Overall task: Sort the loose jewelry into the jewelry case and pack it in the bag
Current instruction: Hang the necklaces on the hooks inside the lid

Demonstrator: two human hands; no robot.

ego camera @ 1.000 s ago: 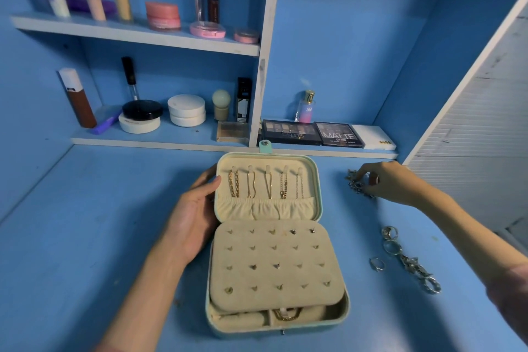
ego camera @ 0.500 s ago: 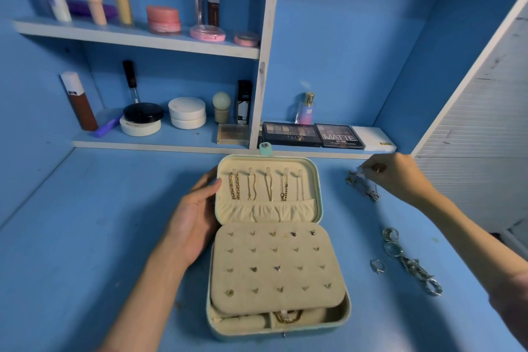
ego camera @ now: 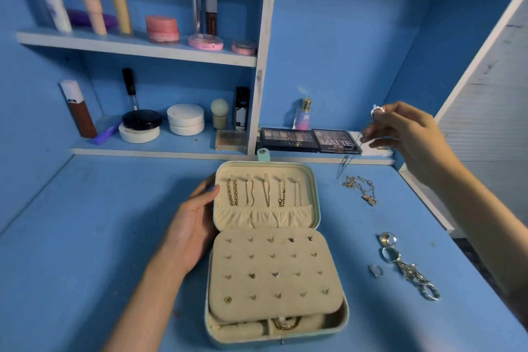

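Note:
The open mint jewelry case (ego camera: 343, 314) lies in the middle of the blue table. Several gold chains (ego camera: 264, 190) hang in its raised lid and studs dot its beige earring panel (ego camera: 274, 274). My left hand (ego camera: 194, 226) holds the lid's left edge. Up at the right, my right hand (ego camera: 405, 134) pinches a thin silver necklace (ego camera: 353, 151), which dangles from its fingers down toward the table. Below it lie more tangled necklaces (ego camera: 361, 188). Loose silver rings (ego camera: 388, 240) and a chain (ego camera: 411, 274) lie right of the case.
Shelves behind the case carry cosmetics: two eyeshadow palettes (ego camera: 308, 141), a perfume bottle (ego camera: 304, 114), white jars (ego camera: 185, 120) and tubes. A white slatted panel (ego camera: 485, 123) borders the table on the right.
My right hand has risen from the tangled necklaces on the table, lifting one silver necklace into the air. My left hand stays on the lid.

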